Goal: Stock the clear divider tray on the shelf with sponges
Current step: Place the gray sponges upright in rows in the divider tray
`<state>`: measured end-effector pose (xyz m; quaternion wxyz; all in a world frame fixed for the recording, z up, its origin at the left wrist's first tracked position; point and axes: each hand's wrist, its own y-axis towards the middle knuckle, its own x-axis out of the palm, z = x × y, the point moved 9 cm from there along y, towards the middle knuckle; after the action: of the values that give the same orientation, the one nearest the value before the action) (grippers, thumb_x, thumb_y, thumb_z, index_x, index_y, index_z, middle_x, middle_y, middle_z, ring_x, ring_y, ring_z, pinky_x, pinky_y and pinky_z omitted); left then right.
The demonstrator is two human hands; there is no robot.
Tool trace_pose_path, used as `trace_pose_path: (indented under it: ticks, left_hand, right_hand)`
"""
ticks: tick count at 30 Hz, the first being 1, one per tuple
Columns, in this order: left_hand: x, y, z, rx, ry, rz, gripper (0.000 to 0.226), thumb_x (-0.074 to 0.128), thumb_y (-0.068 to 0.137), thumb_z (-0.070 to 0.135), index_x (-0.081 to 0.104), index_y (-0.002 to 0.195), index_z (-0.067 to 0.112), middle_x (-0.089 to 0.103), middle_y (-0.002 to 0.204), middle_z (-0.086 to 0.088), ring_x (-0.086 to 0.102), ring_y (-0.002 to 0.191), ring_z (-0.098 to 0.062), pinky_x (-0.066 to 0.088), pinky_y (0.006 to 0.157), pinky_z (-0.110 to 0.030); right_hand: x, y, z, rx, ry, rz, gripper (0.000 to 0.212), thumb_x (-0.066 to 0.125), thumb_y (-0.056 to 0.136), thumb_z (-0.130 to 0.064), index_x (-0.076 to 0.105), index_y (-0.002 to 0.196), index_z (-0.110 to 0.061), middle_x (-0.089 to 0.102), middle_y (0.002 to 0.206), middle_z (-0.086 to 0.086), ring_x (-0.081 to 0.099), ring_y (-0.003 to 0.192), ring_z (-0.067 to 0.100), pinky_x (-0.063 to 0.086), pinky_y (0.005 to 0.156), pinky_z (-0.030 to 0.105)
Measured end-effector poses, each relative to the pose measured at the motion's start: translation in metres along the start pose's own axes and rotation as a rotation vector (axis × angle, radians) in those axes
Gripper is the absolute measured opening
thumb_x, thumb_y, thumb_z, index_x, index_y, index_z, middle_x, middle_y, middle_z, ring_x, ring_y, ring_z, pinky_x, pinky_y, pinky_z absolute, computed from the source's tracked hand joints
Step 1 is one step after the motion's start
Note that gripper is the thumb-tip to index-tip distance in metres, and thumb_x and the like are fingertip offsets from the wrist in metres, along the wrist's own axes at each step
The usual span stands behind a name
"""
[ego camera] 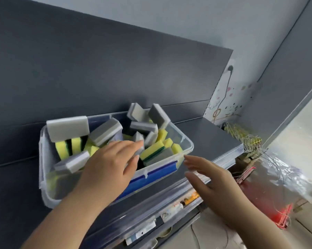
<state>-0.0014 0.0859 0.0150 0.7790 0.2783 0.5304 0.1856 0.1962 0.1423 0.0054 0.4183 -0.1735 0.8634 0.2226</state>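
While left hand [108, 162] stretches over sponges [67, 128], right hand [211, 178] hovers.

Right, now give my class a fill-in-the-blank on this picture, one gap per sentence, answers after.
1. The left hand reaches among the ____ in the clear tray.
2. The right hand holds ____.
3. The clip on the tray's front is ____.
4. The tray stands on a dark ____.

Answers: sponges; nothing; blue; shelf.
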Motion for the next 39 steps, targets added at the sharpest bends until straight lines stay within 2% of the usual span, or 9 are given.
trace_pose_path:
  ticks: [5, 13, 20, 24, 27, 31, 33, 37, 39]
  left_hand:
    - [0.029, 0.042, -0.002, 0.037, 0.034, -0.015, 0.04, 0.042, 0.088, 0.029, 0.061, 0.121, 0.016, 0.067, 0.105, 0.004, 0.061, 0.097, -0.012, 0.048, 0.085, -0.023]
    - [0.055, 0.068, -0.021, -0.163, 0.225, -0.043, 0.042, 0.038, 0.087, 0.034, 0.064, 0.117, 0.02, 0.068, 0.104, 0.004, 0.065, 0.092, -0.013, 0.05, 0.069, -0.024]
    - [0.077, 0.077, -0.025, -0.374, 0.39, -0.164, 0.042, 0.035, 0.086, 0.037, 0.062, 0.118, 0.028, 0.066, 0.104, 0.012, 0.064, 0.091, -0.005, 0.05, 0.072, -0.022]
    - [0.078, 0.074, -0.022, -0.496, 0.408, -0.178, 0.042, 0.036, 0.086, 0.038, 0.061, 0.118, 0.029, 0.065, 0.103, 0.015, 0.062, 0.089, -0.001, 0.046, 0.067, -0.015]
    - [0.078, 0.068, -0.017, -0.538, 0.43, -0.16, 0.041, 0.038, 0.084, 0.037, 0.064, 0.114, 0.029, 0.065, 0.098, 0.016, 0.061, 0.084, 0.001, 0.038, 0.068, -0.01]
    - [0.076, 0.064, -0.016, -0.574, 0.468, -0.142, 0.04, 0.038, 0.083, 0.037, 0.066, 0.11, 0.03, 0.066, 0.095, 0.016, 0.062, 0.08, 0.0, 0.04, 0.065, -0.012]
    - [0.073, 0.066, -0.016, -0.58, 0.479, -0.13, 0.038, 0.039, 0.083, 0.037, 0.068, 0.106, 0.03, 0.066, 0.095, 0.016, 0.062, 0.08, -0.001, 0.043, 0.063, -0.014]
    - [0.064, 0.075, -0.015, -0.536, 0.492, -0.094, 0.024, 0.057, 0.083, 0.03, 0.07, 0.103, 0.029, 0.066, 0.095, 0.017, 0.061, 0.082, 0.0, 0.042, 0.066, -0.013]
    - [0.061, 0.077, -0.019, -0.531, 0.482, -0.085, 0.027, 0.058, 0.081, 0.031, 0.068, 0.106, 0.03, 0.066, 0.096, 0.017, 0.062, 0.083, -0.001, 0.042, 0.065, -0.013]
  right_hand:
    - [-0.004, 0.049, 0.025, -0.045, 0.061, 0.021, 0.031, 0.058, 0.086, -0.035, 0.056, 0.116, -0.039, 0.06, 0.103, -0.027, 0.056, 0.1, -0.008, 0.044, 0.086, 0.01]
    - [0.01, 0.169, 0.043, -0.219, 0.119, -0.069, 0.024, 0.059, 0.088, -0.026, 0.064, 0.111, -0.027, 0.061, 0.099, -0.015, 0.058, 0.092, 0.001, 0.048, 0.087, 0.022]
    - [0.054, 0.283, 0.074, -0.244, -0.026, -0.199, 0.045, 0.054, 0.091, -0.032, 0.045, 0.134, -0.021, 0.037, 0.142, 0.003, 0.038, 0.128, 0.022, 0.032, 0.1, 0.027]
    - [0.085, 0.309, 0.078, -0.252, -0.069, -0.291, 0.049, 0.057, 0.088, -0.028, 0.042, 0.135, -0.02, 0.032, 0.142, 0.007, 0.04, 0.124, 0.029, 0.042, 0.097, 0.037]
    - [0.089, 0.311, 0.069, -0.318, -0.059, -0.252, 0.046, 0.056, 0.084, -0.014, 0.049, 0.129, -0.021, 0.036, 0.138, 0.006, 0.046, 0.115, 0.029, 0.043, 0.087, 0.03]
    - [0.051, 0.3, 0.051, -0.41, 0.302, -0.082, 0.049, 0.058, 0.081, -0.004, 0.05, 0.125, -0.023, 0.035, 0.129, -0.001, 0.045, 0.103, 0.012, 0.034, 0.083, 0.015]
    - [0.034, 0.295, 0.048, -0.361, 0.539, -0.082, 0.053, 0.062, 0.082, -0.01, 0.041, 0.126, -0.033, 0.038, 0.121, -0.009, 0.05, 0.097, 0.007, 0.039, 0.082, 0.017]
    - [0.051, 0.283, 0.047, -0.08, 0.997, -0.348, 0.052, 0.062, 0.087, -0.016, 0.037, 0.128, -0.034, 0.057, 0.113, -0.011, 0.06, 0.094, 0.008, 0.049, 0.079, 0.028]
    - [0.064, 0.272, 0.041, -0.035, 1.028, -0.437, 0.051, 0.062, 0.086, -0.016, 0.038, 0.127, -0.034, 0.061, 0.113, -0.008, 0.06, 0.1, 0.013, 0.049, 0.085, 0.035]
